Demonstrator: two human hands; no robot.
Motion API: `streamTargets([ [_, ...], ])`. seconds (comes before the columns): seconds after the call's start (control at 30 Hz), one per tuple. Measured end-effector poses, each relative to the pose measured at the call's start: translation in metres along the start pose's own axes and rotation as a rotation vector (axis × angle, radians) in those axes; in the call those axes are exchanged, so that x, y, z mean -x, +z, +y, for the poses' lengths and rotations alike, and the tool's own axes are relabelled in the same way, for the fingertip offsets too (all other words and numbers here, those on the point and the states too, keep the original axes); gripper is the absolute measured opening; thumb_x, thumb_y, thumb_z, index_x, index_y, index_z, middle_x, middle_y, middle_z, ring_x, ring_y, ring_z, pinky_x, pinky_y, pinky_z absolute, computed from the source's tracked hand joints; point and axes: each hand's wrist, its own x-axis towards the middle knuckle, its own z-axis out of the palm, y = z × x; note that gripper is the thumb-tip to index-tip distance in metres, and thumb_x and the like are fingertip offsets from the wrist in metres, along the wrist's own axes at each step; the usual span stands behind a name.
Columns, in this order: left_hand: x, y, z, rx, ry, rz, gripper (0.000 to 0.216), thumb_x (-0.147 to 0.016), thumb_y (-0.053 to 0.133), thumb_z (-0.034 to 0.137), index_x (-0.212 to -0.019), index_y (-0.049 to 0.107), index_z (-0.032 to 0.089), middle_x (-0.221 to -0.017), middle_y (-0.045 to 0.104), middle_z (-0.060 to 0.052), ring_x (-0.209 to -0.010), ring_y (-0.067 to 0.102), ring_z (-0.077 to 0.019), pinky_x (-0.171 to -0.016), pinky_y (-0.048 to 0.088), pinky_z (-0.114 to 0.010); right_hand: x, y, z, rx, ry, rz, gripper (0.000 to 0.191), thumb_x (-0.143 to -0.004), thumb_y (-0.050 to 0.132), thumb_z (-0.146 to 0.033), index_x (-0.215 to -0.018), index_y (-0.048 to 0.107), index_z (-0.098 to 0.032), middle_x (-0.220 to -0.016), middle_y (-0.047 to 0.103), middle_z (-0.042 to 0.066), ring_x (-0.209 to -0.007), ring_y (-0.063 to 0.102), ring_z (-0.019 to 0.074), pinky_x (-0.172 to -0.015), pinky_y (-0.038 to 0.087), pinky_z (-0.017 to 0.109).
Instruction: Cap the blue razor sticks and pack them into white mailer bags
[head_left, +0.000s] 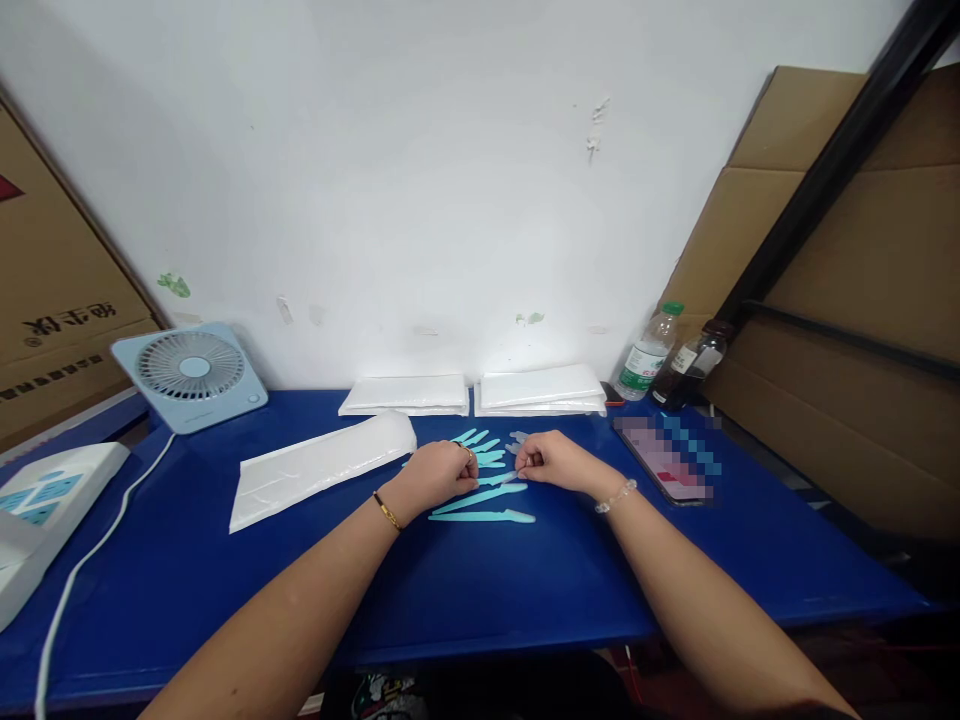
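Note:
Several teal eyebrow razors (480, 516) lie fanned out on the blue table, with their blade ends toward the right. My left hand (439, 474) is closed in a pinch over the middle of the fan, its fingers around the handle of one razor and hiding part of it. Facing it, my right hand (559, 460) pinches a small translucent blade cap (510, 477) at that razor's tip; whether the cap sits on the blade cannot be made out. More clear caps (517, 438) lie just behind my right fingers.
A long white packet (322, 468) lies at left, and flat white packs (405, 393) stand along the wall. A blue fan (195, 375) with a white cable is far left. At right are a phone (664, 462), a green-capped bottle (646, 360) and a dark bottle (684, 372).

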Motion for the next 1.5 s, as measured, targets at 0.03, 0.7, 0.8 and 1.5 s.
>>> streamTargets([
  [0.03, 0.0, 0.001, 0.0, 0.019, 0.011, 0.001, 0.013, -0.078, 0.06, 0.031, -0.08, 0.068, 0.02, -0.078, 0.069, -0.002, -0.069, 0.06, -0.0159, -0.058, 0.037, -0.023, -0.001, 0.001, -0.002, 0.001, -0.003, 0.0, 0.007, -0.074, 0.065, -0.021, -0.078, 0.07, -0.018, -0.076, 0.067, 0.002, -0.066, 0.061, 0.0139, -0.059, 0.043, 0.023],
  [0.7, -0.006, 0.007, -0.02, -0.088, -0.035, 0.129, 0.015, -0.084, 0.05, 0.024, -0.08, 0.064, 0.019, -0.082, 0.064, -0.004, -0.071, 0.058, -0.0159, -0.061, 0.038, -0.025, -0.001, -0.01, 0.007, 0.169, 0.059, 0.205, 0.013, -0.078, 0.059, -0.024, -0.084, 0.069, -0.018, -0.086, 0.065, 0.004, -0.072, 0.058, 0.0146, -0.065, 0.042, 0.025],
  [0.8, -0.006, 0.006, -0.017, -0.165, -0.031, 0.139, 0.02, -0.085, 0.045, 0.02, -0.073, 0.061, 0.017, -0.075, 0.062, -0.005, -0.066, 0.057, -0.0152, -0.058, 0.035, -0.025, -0.006, 0.001, 0.005, 0.193, 0.039, 0.185, 0.01, -0.078, 0.061, -0.023, -0.083, 0.069, -0.019, -0.085, 0.062, 0.004, -0.069, 0.057, 0.0132, -0.063, 0.041, 0.024],
  [1.5, -0.002, -0.003, -0.013, 0.046, -0.069, 0.155, 0.03, -0.094, 0.033, 0.034, -0.085, 0.056, 0.018, -0.08, 0.066, -0.005, -0.07, 0.06, -0.0166, -0.06, 0.038, -0.025, -0.002, 0.003, 0.003, 0.167, 0.075, 0.112, 0.002, -0.081, 0.057, -0.018, -0.082, 0.059, -0.018, -0.087, 0.057, 0.004, -0.072, 0.055, 0.0139, -0.066, 0.041, 0.025],
])
